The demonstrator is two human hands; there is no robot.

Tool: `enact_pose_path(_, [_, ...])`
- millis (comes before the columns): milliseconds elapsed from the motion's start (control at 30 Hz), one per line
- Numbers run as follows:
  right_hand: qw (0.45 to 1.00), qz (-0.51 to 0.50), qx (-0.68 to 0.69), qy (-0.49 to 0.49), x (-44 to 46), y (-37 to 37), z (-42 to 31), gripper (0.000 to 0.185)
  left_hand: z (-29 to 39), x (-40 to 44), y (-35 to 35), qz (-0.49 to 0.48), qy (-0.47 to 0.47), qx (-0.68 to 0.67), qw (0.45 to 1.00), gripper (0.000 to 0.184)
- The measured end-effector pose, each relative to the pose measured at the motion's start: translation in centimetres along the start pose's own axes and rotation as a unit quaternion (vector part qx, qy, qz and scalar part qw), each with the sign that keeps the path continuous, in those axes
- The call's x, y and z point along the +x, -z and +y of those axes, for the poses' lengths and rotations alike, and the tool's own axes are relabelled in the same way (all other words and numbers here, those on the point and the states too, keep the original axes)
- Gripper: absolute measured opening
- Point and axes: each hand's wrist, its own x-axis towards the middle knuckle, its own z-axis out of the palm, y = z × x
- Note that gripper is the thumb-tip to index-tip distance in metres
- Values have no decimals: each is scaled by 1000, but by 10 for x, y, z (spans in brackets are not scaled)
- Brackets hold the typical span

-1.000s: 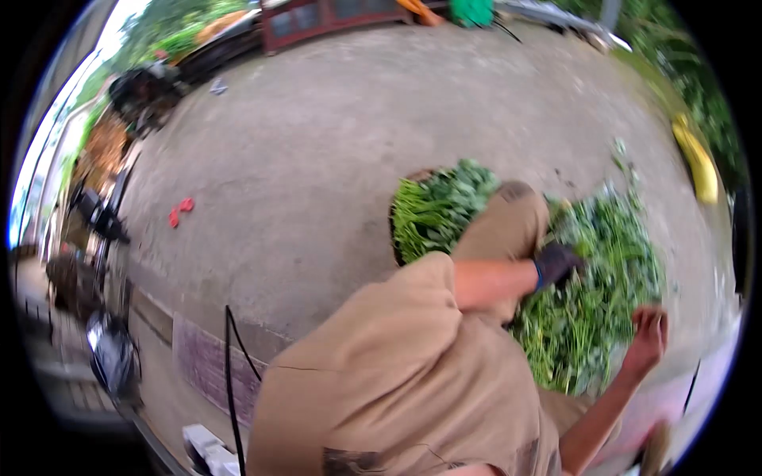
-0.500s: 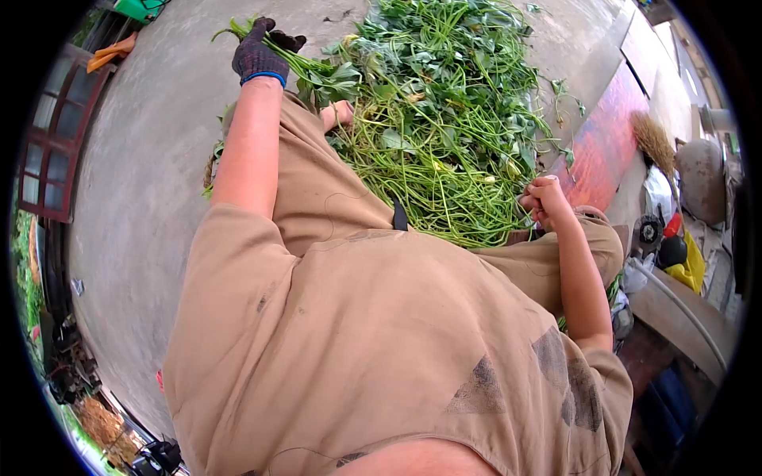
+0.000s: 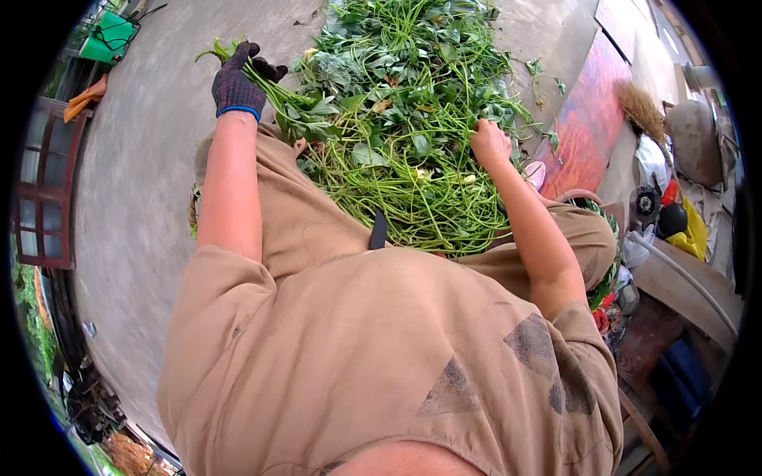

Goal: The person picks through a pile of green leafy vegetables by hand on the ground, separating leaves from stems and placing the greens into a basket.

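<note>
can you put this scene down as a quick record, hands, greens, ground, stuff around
greens: leafy pile spread in front of the person
left hand: gloved, fingers around a bunch of stems
right hand: bare, at the pile's right side; any grip is unclear
ground: grey, hard-looking
off to the right: straw-coloured broom head
upper left: green object

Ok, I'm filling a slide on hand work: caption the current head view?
Gloved left hand grips leafy stems; bare right hand reaches into the green heap.
</note>
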Motion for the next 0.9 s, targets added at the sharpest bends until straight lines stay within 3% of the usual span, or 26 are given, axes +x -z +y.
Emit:
enact_pose_path(33, [997,-3,81,-14,14,-5,-1,45,0,-1,-1,4,2,7,1000,18])
enact_pose_path(167, [976,-44,161,-141,63,-16,2,70,0,0,3,2,14,41,999,18])
enact_pose_path(267, [966,4,212,-150,85,-46,12,73,1,-2,-1,-7,14,66,998,19])
enact_pose_path(367, [969,21,230,-86,110,-89,25,68,1,0,-9,-5,13,71,997,21])
enact_pose_path(467, [949,-227,203,-83,89,-41,3,52,-1,2,-16,-19,10,76,997,22])
enact_pose_path(500, [959,-249,127,-41,88,-41,1,37,-2,3,-18,-28,8,78,997,22])
enact_pose_path(600, [990,-102,91,-40,70,-48,-4,32,-4,4,-21,-39,14,94,995,17])
enact_pose_path(633, [982,-150,107,-45,73,-46,-2,47,-5,4,-20,-56,19,87,994,18])
enact_pose_path(733, [995,-9,57,-84,62,-43,-18,53,-8,0,-24,-43,16,101,994,18])
enact_pose_path(867, [992,-68,-13,-103,66,-36,-34,62,-12,1,-24,-33,26,105,994,21])
enact_pose_path(900, [986,-86,38,-135,69,-36,-36,54,-12,1,-25,-21,31,98,995,21])
